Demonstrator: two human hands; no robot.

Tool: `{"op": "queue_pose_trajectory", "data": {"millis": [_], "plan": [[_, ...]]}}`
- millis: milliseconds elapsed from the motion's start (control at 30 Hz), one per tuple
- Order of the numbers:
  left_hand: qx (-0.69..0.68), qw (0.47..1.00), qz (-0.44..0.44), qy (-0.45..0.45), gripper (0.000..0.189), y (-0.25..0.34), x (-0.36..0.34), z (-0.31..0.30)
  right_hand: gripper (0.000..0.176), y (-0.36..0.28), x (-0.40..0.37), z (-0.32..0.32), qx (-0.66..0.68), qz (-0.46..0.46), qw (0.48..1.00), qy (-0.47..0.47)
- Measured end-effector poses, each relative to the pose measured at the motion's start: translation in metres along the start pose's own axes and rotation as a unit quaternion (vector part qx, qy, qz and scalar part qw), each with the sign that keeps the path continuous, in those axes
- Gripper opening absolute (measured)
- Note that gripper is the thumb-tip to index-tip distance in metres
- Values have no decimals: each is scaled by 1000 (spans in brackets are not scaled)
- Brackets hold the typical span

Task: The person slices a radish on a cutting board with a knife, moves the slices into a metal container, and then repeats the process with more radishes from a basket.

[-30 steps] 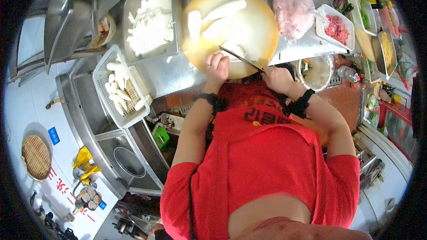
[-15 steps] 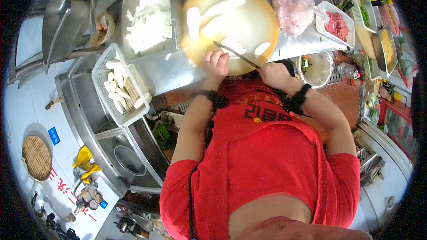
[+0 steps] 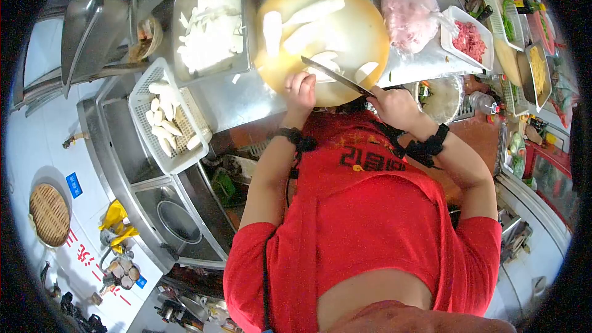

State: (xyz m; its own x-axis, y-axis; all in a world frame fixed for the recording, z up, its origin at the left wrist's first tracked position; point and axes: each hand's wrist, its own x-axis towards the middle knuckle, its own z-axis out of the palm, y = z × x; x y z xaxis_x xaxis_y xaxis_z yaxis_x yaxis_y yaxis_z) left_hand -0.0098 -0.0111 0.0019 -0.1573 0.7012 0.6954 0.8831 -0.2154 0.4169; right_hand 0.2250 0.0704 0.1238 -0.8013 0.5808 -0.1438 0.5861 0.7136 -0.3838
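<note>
On a round cutting board [image 3: 364, 18] lie several pale white vegetable pieces, some long [image 3: 316, 10], one short and upright in view [image 3: 272, 32]. My right hand [image 3: 394, 108] grips the handle of a knife [image 3: 336, 75], its blade slanting up and left over the near part of the board. Close to the blade, my left hand [image 3: 300, 90] has its fingers bent together at a white piece [image 3: 323, 68]; the glare hides exactly how it touches it. Another slice [image 3: 366, 72] lies beyond the blade on the right.
Left of the board stands a metal tray [image 3: 244, 37] of cut white pieces. A white basket [image 3: 139, 111] with whole pieces sits near the sink [image 3: 179, 222]. To the right are a pink-filled bag [image 3: 409, 15], a meat tray [image 3: 487, 55] and a round container [image 3: 445, 100].
My right hand and the knife have shifted slightly to the right, and the blade lies a little flatter across the board. My left hand stays in nearly the same place.
</note>
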Motion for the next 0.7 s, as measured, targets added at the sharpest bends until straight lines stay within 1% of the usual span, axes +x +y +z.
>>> {"op": "queue_pose_trajectory", "data": {"millis": [133, 200, 233, 300, 333, 400, 433, 467, 533, 567, 633, 700], "plan": [[26, 1000, 5, 2, 20, -1, -2, 1, 25, 6, 1, 6, -23, 3, 999, -38], [59, 997, 47, -25, 17, -6, -8, 3, 25, 13, 5, 29, 23, 9, 999, -21], [58, 997, 48, -26, 17, -4, -10, 2, 25, 12, 6, 41, 24, 11, 999, -21], [33, 999, 24, -7, 17, -3, -4, 2, 24, 8, 20, 53, -38, 38, 995, -81], [36, 999, 26, -4, 17, -4, 0, 3, 24, 9, 25, 49, -40, 36, 996, -78], [41, 999, 19, -21, 18, 1, -2, -2, 28, 6, 24, 42, -18, 61, 993, -103], [41, 999, 21, -19, 18, 0, -1, -1, 29, 7, 22, 39, -23, 43, 996, -73], [31, 999, 19, -15, 18, -1, -1, 0, 29, 9, 20, 34, -24, 42, 996, -72], [23, 1000, 14, -11, 19, 0, -1, -1, 30, 7, 13, 21, 17, 9, 999, -30], [20, 1000, 13, -5, 19, 0, -1, -1, 30, 4, 10, 15, 17, 8, 999, -33], [16, 1000, 10, 0, 20, -1, -3, 1, 24, -1, 5, 3, 19, 11, 1000, -19], [21, 1000, 17, 5, 21, -4, -6, 4, 23, 0, 4, 3, 15, 4, 1000, -13]]}}
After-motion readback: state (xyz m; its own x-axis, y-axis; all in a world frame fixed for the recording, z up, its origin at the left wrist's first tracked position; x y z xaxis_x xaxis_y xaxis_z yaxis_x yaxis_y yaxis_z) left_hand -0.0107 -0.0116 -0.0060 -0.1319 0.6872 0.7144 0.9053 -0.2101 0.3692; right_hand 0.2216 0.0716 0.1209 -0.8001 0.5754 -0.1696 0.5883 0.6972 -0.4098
